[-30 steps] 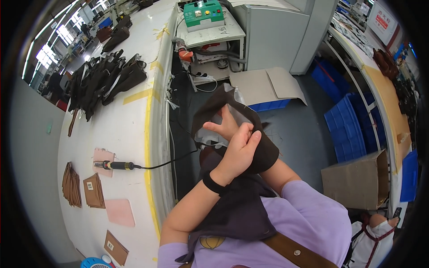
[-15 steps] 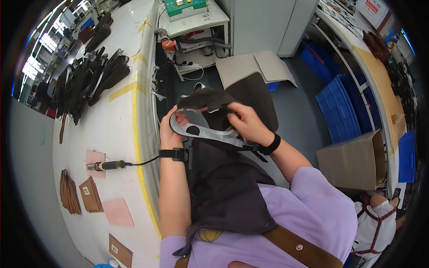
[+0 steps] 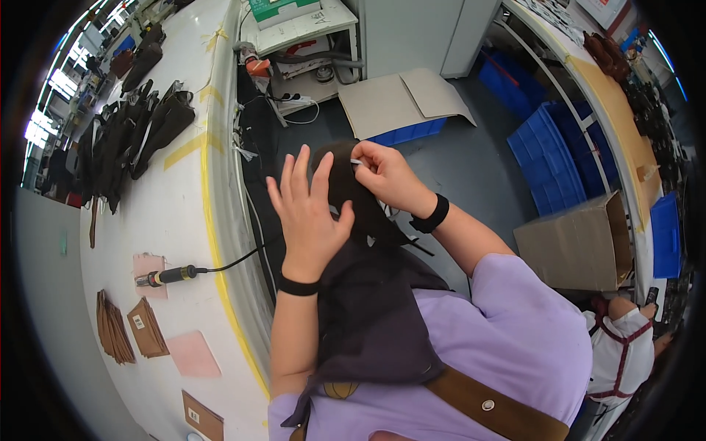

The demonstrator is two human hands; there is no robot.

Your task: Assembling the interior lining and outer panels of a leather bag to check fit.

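Observation:
A dark brown, soft leather-like piece (image 3: 338,176) hangs in front of me, above my dark apron (image 3: 368,309). My right hand (image 3: 393,180) is closed in a pinch on its upper edge. A small whitish bit (image 3: 356,162) shows at those fingertips; whether it belongs to the piece I cannot tell. My left hand (image 3: 309,220) is open, fingers spread and pointing up, just left of the piece and partly in front of it. The lower part of the piece is hard to tell from the apron.
On the white table at left, a corded black-handled tool (image 3: 176,275) lies over a pink pad, beside brown card-like pieces (image 3: 149,328). Dark pieces (image 3: 136,136) are heaped farther back. At right stand blue crates (image 3: 548,162) and a cardboard box (image 3: 566,246). Another person (image 3: 621,345) is at lower right.
My left hand has let go of the dark piece and spread its fingers. The piece has turned and folded, so its grey lining is now mostly hidden. My right hand keeps hold of it.

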